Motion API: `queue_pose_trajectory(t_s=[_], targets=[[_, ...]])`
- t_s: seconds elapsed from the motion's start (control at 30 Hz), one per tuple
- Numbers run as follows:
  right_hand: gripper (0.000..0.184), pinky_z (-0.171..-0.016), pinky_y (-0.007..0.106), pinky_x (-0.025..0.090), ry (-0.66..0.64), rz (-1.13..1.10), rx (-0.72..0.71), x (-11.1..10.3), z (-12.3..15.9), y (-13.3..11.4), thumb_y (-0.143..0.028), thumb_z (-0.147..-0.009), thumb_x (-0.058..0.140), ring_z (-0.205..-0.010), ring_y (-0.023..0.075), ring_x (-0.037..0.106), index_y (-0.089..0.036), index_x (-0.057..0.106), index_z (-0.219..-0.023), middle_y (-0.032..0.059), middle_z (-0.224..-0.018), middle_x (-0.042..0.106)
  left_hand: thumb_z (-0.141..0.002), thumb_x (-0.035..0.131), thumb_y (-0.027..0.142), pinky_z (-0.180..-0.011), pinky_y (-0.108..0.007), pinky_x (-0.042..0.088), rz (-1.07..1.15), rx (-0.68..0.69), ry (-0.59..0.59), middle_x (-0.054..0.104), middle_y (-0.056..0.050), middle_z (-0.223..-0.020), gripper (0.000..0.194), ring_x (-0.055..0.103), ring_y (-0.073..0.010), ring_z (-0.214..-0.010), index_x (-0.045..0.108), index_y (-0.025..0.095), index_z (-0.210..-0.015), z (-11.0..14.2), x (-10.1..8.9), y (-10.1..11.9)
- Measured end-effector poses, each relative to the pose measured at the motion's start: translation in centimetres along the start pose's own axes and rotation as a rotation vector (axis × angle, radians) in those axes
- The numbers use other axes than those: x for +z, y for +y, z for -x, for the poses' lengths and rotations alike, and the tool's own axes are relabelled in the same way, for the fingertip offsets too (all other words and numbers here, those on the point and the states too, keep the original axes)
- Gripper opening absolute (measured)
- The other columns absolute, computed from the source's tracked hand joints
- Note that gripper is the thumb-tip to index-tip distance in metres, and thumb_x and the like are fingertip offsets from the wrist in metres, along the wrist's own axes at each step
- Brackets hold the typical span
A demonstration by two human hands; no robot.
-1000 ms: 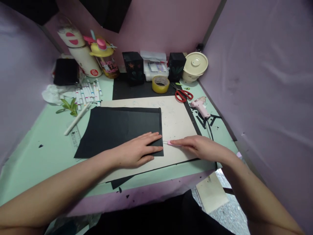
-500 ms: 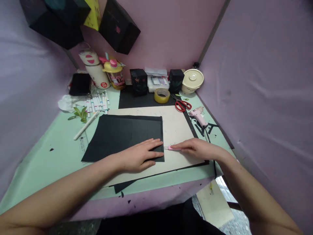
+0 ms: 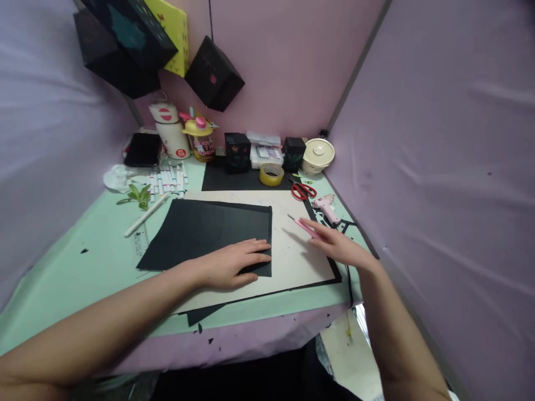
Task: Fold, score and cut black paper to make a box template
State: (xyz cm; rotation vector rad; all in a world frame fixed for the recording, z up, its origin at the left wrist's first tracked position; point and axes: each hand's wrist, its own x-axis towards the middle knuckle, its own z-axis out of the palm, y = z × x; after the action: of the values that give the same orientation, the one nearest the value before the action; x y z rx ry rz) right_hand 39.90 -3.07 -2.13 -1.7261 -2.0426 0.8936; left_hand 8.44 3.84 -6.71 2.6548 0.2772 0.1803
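My left hand (image 3: 238,264) lies flat with its fingers spread, pressing on the lower right part of a sheet of black paper (image 3: 209,228). The sheet rests on a pale board (image 3: 301,262). My right hand (image 3: 338,244) is raised a little above the board, to the right of the sheet. Its fingers are wrapped round a pink craft knife (image 3: 308,229), whose thin metal tip points up and left, apart from the paper. A narrow strip along the sheet's right edge looks folded or scored; I cannot tell which.
Yellow tape (image 3: 271,175), red-handled scissors (image 3: 304,192) and a pink glue gun (image 3: 327,209) lie behind and right. Markers (image 3: 167,181), a white stick (image 3: 146,216) and a leafy sprig (image 3: 137,196) are at left. Black boxes (image 3: 215,75) hang above the bottles (image 3: 201,139).
My right hand has lifted the craft knife away from the sheet's right edge, up and to the right. My left hand stays on the black paper. The camera view has tilted slightly.
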Motion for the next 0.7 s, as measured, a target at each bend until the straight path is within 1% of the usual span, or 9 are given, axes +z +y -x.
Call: queue_pose_trajectory(t_s=[0.07,0.1,0.23,0.33,0.4,0.47,0.53,0.63,0.7], targets=[[0.060,-0.089,0.038,0.051,0.158,0.110,0.152,0.6,-2.5,0.1,-0.031,-0.094,0.044,-0.101,0.0228,0.066,-0.020,0.031,-0.152,0.0100,-0.117,0.069,-0.092,0.057,0.033,-0.116,-0.049,0.033,0.001,0.007,0.028,0.041,-0.012,-0.153,0.049,0.037,-0.0281,-0.142,0.049,0.024,-0.140,0.1,0.1,-0.1],[0.054,-0.085,0.036,0.051,0.225,0.188,0.243,0.9,-4.2,0.1,-0.030,-0.093,0.044,-0.097,0.0237,0.066,-0.016,0.040,-0.145,0.0114,-0.110,0.070,-0.091,0.058,0.033,-0.116,-0.049,0.033,-0.003,0.009,0.041,0.042,-0.012,-0.152,0.050,0.038,-0.0282,-0.142,0.050,0.024,-0.139,0.2,0.2,-0.1],[0.034,-0.086,0.040,0.049,0.302,0.278,0.354,1.3,-10.8,-0.2,-0.021,-0.089,0.048,-0.102,0.0310,0.064,-0.008,0.061,-0.117,0.0210,-0.108,0.068,-0.091,0.058,0.035,-0.115,-0.047,0.035,-0.013,0.023,0.058,0.047,-0.014,-0.148,0.048,0.040,-0.0277,-0.140,0.053,0.021,-0.137,0.2,0.0,0.1],[0.036,-0.090,0.044,0.047,0.363,0.315,0.416,1.3,-13.5,-0.6,-0.020,-0.090,0.046,-0.108,0.0346,0.061,-0.003,0.058,-0.119,0.0282,-0.120,0.061,-0.091,0.058,0.032,-0.116,-0.046,0.035,-0.020,0.037,0.049,0.053,-0.013,-0.143,0.044,0.042,-0.0268,-0.139,0.056,0.018,-0.133,0.1,-0.2,0.3],[0.043,-0.096,0.048,0.043,0.423,0.350,0.424,1.6,-13.8,-1.0,-0.025,-0.092,0.047,-0.120,0.0386,0.052,-0.002,0.052,-0.128,0.0316,-0.134,0.049,-0.091,0.057,0.031,-0.115,-0.047,0.035,-0.040,0.042,0.058,0.056,-0.012,-0.140,0.042,0.045,-0.0271,-0.136,0.057,0.017,-0.131,-0.1,-0.2,0.3],[0.047,-0.103,0.053,0.037,0.473,0.394,0.359,2.0,-13.0,-1.3,-0.031,-0.092,0.050,-0.129,0.0408,0.042,-0.005,0.051,-0.131,0.0288,-0.139,0.043,-0.093,0.054,0.030,-0.114,-0.048,0.037,-0.073,0.027,0.103,0.061,-0.011,-0.135,0.037,0.050,-0.0268,-0.132,0.060,0.018,-0.127,-0.2,-0.2,0.1],[0.038,-0.105,0.053,0.035,0.440,0.378,0.155,2.4,-11.5,-1.7,-0.030,-0.091,0.052,-0.127,0.0369,0.044,-0.012,0.058,-0.124,0.0218,-0.132,0.051,-0.095,0.049,0.029,-0.109,-0.046,0.042,-0.118,-0.023,0.176,0.066,-0.011,-0.127,0.032,0.056,-0.0258,-0.126,0.064,0.017,-0.121,-0.1,-0.2,-0.3],[0.027,-0.099,0.043,0.044,0.119,0.119,-0.246,3.0,-9.4,-2.2,-0.026,-0.089,0.056,-0.115,0.0252,0.053,-0.021,0.064,-0.115,0.0106,-0.119,0.060,-0.098,0.044,0.030,-0.102,-0.044,0.048,-0.205,-0.146,0.235,0.068,-0.011,-0.123,0.031,0.060,-0.0257,-0.119,0.068,0.016,-0.113,0.2,-0.4,-1.1],[0.028,-0.099,0.041,0.045,-0.087,0.026,-0.380,3.3,-8.3,-2.6,-0.021,-0.087,0.059,-0.114,0.0227,0.053,-0.024,0.064,-0.115,0.0080,-0.118,0.060,-0.098,0.046,0.032,-0.101,-0.044,0.048,-0.246,-0.221,0.222,0.066,-0.012,-0.127,0.031,0.059,-0.0273,-0.120,0.069,0.016,-0.112,0.4,-0.6,-1.8]])
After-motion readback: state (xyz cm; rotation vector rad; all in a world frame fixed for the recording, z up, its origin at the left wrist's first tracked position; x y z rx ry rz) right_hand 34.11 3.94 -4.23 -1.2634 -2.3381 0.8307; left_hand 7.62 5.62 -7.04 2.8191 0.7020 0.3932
